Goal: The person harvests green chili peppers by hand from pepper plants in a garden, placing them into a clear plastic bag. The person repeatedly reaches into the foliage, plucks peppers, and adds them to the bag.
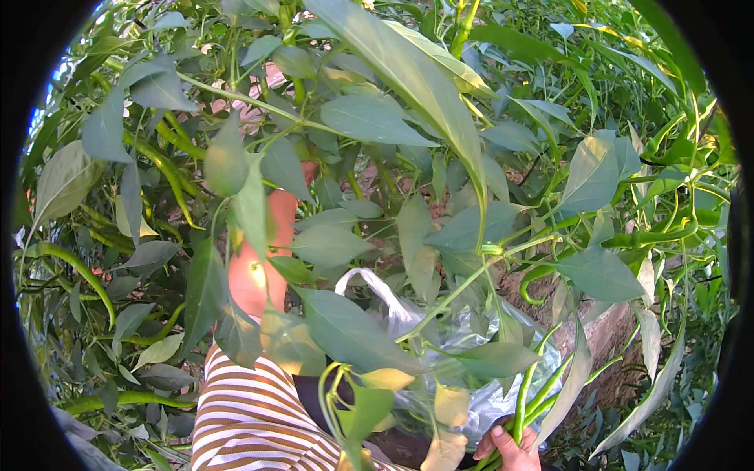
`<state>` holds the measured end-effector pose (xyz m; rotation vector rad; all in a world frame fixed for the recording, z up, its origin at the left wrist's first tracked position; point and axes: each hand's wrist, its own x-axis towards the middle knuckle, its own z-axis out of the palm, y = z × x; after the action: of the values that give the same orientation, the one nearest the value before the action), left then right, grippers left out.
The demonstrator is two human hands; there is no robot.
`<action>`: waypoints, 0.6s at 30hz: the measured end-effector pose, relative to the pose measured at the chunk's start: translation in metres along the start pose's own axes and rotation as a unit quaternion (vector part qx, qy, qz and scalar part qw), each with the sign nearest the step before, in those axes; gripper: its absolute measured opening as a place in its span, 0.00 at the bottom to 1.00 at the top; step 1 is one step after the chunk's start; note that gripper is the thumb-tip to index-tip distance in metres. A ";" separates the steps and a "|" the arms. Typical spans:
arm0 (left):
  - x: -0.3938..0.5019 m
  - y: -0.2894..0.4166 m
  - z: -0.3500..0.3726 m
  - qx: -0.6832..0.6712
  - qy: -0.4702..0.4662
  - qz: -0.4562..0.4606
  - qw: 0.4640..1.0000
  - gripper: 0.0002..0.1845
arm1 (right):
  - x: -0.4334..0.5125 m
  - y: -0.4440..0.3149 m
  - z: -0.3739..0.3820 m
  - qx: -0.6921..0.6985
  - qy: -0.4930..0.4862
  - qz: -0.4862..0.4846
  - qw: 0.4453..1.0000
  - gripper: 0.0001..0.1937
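Note:
My right hand (511, 450) is at the bottom edge, closed around several long green chili peppers (523, 400) whose thin ends point up and to the right. Just behind it lies a clear plastic bag (483, 406) with a white handle loop (371, 279). My left forearm (259, 279), below a striped sleeve (253, 406), reaches up into the pepper plant. Leaves cover most of my left hand (310, 169); only a small patch shows, so its fingers and anything in them are hidden.
Curved green peppers (168, 168) hang in the foliage at left, with another pepper (82, 271) lower down. A large leaf (418, 76) crosses the upper middle close to the camera. A branching stem (471, 274) spans the space above the bag. Bare soil (607, 335) shows at right.

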<state>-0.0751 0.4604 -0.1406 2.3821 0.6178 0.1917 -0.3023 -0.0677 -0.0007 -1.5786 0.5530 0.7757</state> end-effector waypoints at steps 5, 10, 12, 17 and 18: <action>0.004 0.000 -0.006 -0.003 0.004 0.001 1.000 0.14 | -0.009 -0.023 0.010 0.024 -0.020 -0.032 0.999 0.09; 0.016 0.006 -0.008 -0.016 0.005 0.001 1.000 0.14 | -0.014 -0.040 0.020 0.018 -0.015 0.013 1.000 0.09; 0.020 0.007 -0.006 -0.019 0.004 0.001 1.000 0.14 | -0.015 -0.042 0.024 0.006 -0.010 0.008 1.000 0.10; 0.026 0.015 -0.003 -0.030 -0.002 0.005 1.000 0.14 | -0.014 -0.039 0.026 -0.001 -0.014 0.001 1.000 0.12; 0.026 0.016 -0.001 -0.032 -0.001 0.006 0.999 0.15 | -0.012 -0.037 0.025 -0.002 -0.018 -0.004 1.000 0.12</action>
<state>-0.0464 0.4633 -0.1301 2.3237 0.5892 0.2119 -0.2874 -0.0382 0.0315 -1.5672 0.5182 0.7979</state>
